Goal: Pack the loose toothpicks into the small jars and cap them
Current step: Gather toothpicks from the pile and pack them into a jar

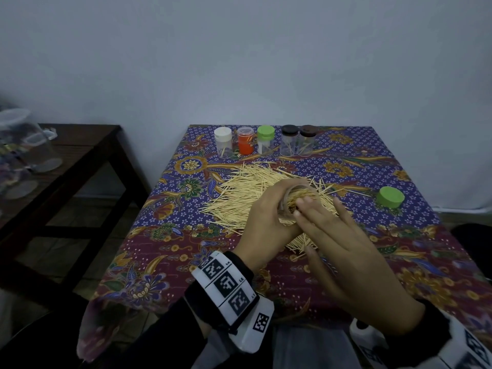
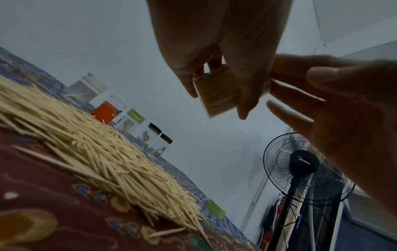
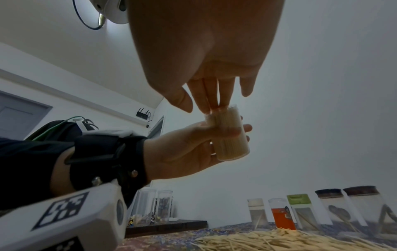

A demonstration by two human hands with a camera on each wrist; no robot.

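My left hand point(image 1: 269, 217) grips a small clear jar point(image 3: 228, 135) packed full of toothpicks, held above the table with its mouth up. My right hand point(image 1: 343, 243) is spread flat, and its straight fingertips point(image 3: 214, 106) press on the toothpick ends at the jar's mouth point(image 1: 298, 197). From the left wrist the jar point(image 2: 219, 91) shows between my curled fingers. A big heap of loose toothpicks point(image 1: 250, 193) lies on the patterned cloth under both hands. A loose green cap point(image 1: 390, 197) sits to the right of the heap.
Several capped jars stand in a row at the table's far edge: white point(image 1: 223, 141), orange point(image 1: 245, 139), green point(image 1: 265, 139) and two dark-lidded point(image 1: 298, 139). A dark wooden side table point(image 1: 66, 161) with clear containers stands to the left. A standing fan point(image 2: 303, 168) is at the right.
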